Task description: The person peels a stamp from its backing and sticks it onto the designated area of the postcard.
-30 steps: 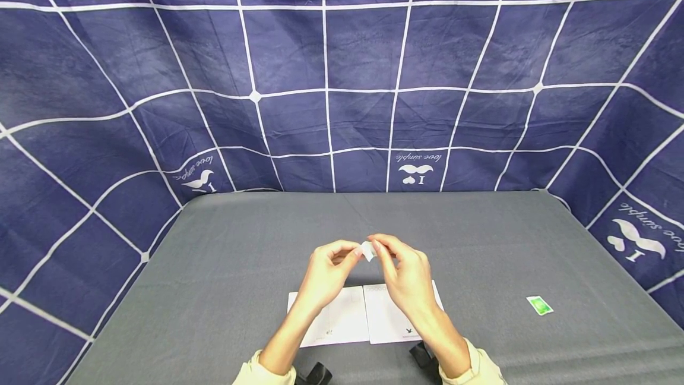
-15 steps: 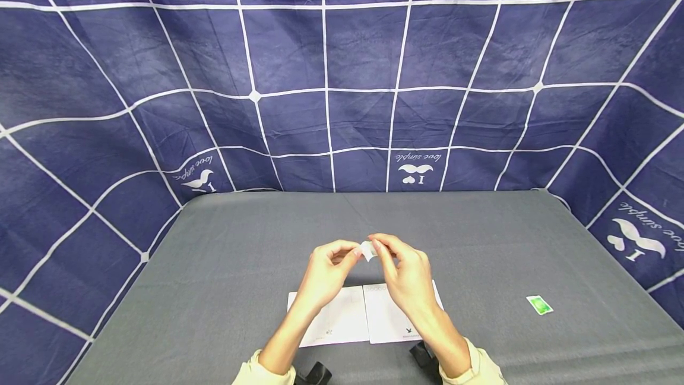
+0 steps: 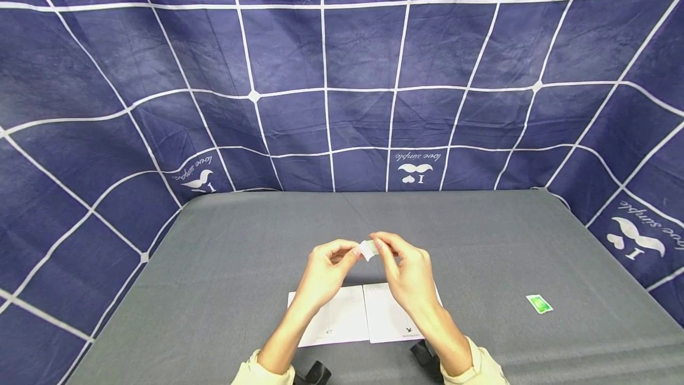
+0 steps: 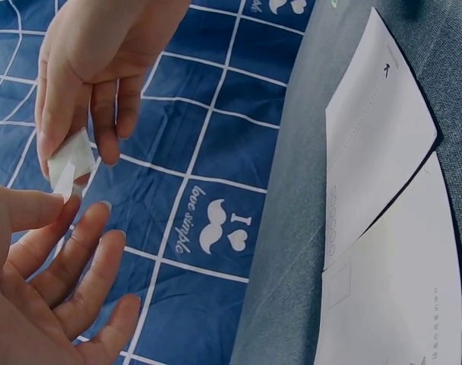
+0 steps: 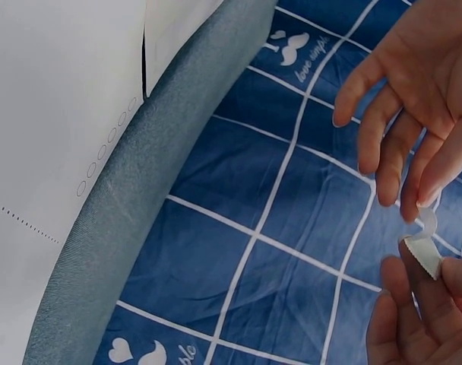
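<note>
Both hands are raised over the middle of the table in the head view. Between thumb and fingertip, my right hand (image 3: 410,275) pinches a small pale stamp (image 5: 423,257) with a toothed edge. My left hand (image 3: 323,272) pinches a white, curling piece of backing paper (image 5: 428,222) at the stamp's edge. In the left wrist view, the stamp's pale face shows under the right fingers and the backing (image 4: 66,182) sticks up from the left fingertips. The other left fingers are spread loosely. Part of the stamp is hidden by the right fingers.
Below the hands, two white envelopes lie side by side, a left one (image 3: 336,321) and a right one (image 3: 386,312) partly covered by the right forearm. A green stamp (image 3: 540,304) lies at the right on the grey tabletop (image 3: 214,290). A blue checked curtain (image 3: 363,117) hangs behind.
My right fingertips have shifted slightly right and up, away from the left ones, and a little more pale paper shows between them. My left hand has hardly moved.
</note>
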Tool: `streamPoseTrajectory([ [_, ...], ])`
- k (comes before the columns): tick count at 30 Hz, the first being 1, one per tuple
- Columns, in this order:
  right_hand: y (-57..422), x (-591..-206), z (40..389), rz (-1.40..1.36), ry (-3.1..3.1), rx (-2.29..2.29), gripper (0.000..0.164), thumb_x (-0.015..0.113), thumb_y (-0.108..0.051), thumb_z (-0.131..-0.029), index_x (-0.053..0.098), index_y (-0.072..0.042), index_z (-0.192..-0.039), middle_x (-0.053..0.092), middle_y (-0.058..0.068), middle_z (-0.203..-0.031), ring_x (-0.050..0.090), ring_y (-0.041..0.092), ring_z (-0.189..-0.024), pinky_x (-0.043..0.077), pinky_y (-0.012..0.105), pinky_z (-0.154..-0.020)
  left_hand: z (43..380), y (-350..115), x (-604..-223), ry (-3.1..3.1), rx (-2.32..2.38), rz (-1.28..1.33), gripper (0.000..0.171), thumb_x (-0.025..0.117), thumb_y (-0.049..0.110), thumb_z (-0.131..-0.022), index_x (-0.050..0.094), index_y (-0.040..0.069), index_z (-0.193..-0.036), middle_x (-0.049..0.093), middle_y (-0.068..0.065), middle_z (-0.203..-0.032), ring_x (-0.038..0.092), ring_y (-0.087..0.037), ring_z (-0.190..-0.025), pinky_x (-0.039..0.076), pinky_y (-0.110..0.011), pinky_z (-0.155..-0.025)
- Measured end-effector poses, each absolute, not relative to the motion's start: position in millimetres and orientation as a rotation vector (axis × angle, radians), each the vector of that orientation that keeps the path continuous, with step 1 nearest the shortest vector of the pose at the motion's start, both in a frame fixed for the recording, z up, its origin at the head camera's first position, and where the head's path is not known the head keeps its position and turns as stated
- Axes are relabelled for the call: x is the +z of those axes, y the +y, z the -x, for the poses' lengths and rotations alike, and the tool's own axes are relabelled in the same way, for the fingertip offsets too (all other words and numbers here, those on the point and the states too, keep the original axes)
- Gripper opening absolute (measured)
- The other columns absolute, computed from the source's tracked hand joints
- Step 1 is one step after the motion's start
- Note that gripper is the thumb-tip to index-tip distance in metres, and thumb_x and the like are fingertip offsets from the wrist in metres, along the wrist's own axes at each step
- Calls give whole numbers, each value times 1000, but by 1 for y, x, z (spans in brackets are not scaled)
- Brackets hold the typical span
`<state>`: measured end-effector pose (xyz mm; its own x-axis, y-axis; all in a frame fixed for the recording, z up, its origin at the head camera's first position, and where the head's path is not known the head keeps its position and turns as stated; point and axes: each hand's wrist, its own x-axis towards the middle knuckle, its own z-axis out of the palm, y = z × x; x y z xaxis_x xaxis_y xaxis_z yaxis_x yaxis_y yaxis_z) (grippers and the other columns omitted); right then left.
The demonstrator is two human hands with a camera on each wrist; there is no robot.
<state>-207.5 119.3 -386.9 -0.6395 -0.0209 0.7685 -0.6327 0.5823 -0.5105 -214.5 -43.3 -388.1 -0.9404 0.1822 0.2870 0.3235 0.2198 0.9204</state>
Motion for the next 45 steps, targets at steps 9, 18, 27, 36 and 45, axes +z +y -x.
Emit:
streamPoseTrajectory([
  [9, 122, -386, 208, -486, -2073, 1034, 11, 70, 0, -85, 72, -5, -94, 72, 3, -85, 64, 10, -67, 48, 28, -52, 215, -43, -388, -2353, -1836, 497, 13, 63, 10, -92, 71, 1, -98, 71, -7, -89, 67, -18, -86, 51, -33, -78],
  [18, 123, -386, 210, -464, -2073, 1008, 11, 70, -1, -84, 73, -4, -95, 72, 4, -84, 63, 11, -67, 51, 32, -56, 215, -42, -387, -2359, -1836, 492, 13, 63, 11, -92, 71, 2, -98, 71, -6, -88, 67, -18, -86, 51, -36, -79],
  [27, 124, -385, 211, -470, -2063, 1043, 11, 70, -1, -85, 73, -5, -95, 72, 3, -85, 63, 11, -66, 47, 25, -51, 216, -43, -388, -2354, -1856, 494, 14, 63, 10, -92, 71, 1, -99, 71, -11, -90, 68, -18, -86, 51, -36, -80],
  [36, 125, -385, 212, -468, -2062, 1070, 10, 69, -2, -86, 73, -6, -95, 72, 2, -85, 63, 10, -65, 42, 17, -50, 217, -44, -389, -2366, -1865, 466, 14, 62, 9, -92, 70, 0, -99, 70, -16, -91, 67, -19, -86, 51, -38, -81],
  [45, 127, -385, 212, -459, -2053, 1071, 10, 69, -3, -86, 73, -6, -95, 72, 2, -85, 63, 10, -65, 44, 18, -51, 218, -45, -389, -2377, -1837, 459, 14, 62, 10, -92, 71, 1, -98, 71, -11, -88, 67, -18, -86, 50, -37, -80],
])
